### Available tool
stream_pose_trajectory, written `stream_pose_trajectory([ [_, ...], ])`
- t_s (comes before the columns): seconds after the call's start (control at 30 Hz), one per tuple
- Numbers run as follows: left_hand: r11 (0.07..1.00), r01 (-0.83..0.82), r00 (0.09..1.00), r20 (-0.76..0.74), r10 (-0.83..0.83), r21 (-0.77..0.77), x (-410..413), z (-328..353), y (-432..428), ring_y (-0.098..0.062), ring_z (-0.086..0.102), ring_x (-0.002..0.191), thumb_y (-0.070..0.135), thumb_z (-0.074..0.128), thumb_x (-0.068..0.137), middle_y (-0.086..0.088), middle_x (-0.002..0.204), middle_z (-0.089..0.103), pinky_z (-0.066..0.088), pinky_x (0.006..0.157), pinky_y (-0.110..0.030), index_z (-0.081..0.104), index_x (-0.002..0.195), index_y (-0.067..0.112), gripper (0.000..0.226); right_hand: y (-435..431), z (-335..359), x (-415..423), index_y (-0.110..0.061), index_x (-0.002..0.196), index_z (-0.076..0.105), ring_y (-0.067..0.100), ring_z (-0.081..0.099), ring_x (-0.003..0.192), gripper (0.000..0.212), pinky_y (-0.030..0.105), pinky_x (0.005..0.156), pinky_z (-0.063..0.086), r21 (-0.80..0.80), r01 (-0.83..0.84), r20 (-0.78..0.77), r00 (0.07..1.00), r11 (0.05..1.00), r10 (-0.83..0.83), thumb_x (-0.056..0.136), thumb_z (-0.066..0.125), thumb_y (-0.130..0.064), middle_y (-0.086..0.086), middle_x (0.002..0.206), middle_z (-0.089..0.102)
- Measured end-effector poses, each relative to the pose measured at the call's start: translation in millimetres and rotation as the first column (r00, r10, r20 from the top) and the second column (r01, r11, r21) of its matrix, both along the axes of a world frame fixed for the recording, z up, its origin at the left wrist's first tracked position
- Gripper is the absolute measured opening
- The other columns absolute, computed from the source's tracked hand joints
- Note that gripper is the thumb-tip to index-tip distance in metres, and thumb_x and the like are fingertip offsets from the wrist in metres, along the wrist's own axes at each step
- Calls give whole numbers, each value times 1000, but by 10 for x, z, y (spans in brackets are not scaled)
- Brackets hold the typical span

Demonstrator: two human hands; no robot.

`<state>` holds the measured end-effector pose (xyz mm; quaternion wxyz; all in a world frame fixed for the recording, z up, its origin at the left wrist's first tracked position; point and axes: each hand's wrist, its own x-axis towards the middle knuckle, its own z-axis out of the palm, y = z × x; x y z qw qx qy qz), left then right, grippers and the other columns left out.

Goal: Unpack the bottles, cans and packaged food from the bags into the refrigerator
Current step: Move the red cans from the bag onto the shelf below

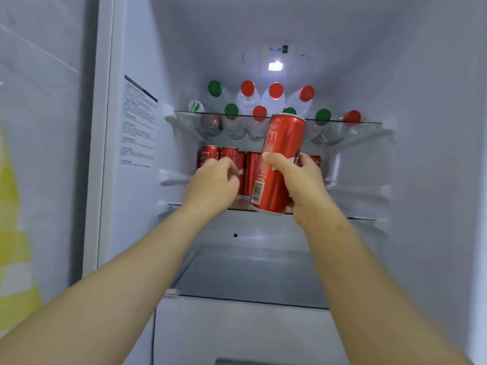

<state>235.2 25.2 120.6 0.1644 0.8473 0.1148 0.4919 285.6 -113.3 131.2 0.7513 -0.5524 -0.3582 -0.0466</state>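
Nearest, the right hand point(303, 180) grasps the tall red can point(279, 164) over the middle shelf's point(363, 218) front edge, its long axis leaning toward one o'clock, while at nine o'clock the left hand point(213, 180) curls its fingers against the row of cans point(209, 154) behind, grip unclear.
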Motion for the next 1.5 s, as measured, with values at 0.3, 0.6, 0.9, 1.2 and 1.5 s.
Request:
stream_pose_trajectory([
  [0.3,999,-30,983,-184,25,-26,495,-42,450,-22,53,91,14,46,83,-2,103,54,43,75,-32,53,82,23,12,603,34,609,-29,86,54,17,63,86,26,38,78,53,-38,156,-23,987,987,-157,73,77,-26,-2,93,65],
  [0.6,997,-71,956,-284,75,24,905,67,739,-26,55,96,18,46,87,-5,109,57,48,80,-38,54,92,21,9,836,104,1064,-23,95,52,14,58,82,37,30,73,47,-233,160,-10,986,959,-167,71,79,-25,-4,90,60],
  [0.9,998,-54,904,-423,60,27,1201,170,915,-28,54,104,16,45,87,-7,114,57,49,89,-42,57,108,15,24,1034,175,1379,-16,121,50,21,57,99,59,33,81,46,-469,273,101,961,840,-256,74,75,-40,2,115,60],
  [1.2,995,-83,913,-395,98,55,1419,210,1117,-32,54,106,20,49,88,-10,118,53,48,90,-43,55,114,13,27,1343,269,1623,-8,126,41,25,55,94,66,37,85,49,-582,338,77,929,740,-363,79,70,-43,9,110,56],
  [1.5,997,-73,914,-400,72,12,1465,189,1181,-32,52,108,22,52,87,-11,118,52,47,92,-46,51,117,13,32,1481,201,1751,-8,121,45,26,57,93,58,42,78,57,-559,333,61,930,759,-363,78,75,-31,13,117,55],
])
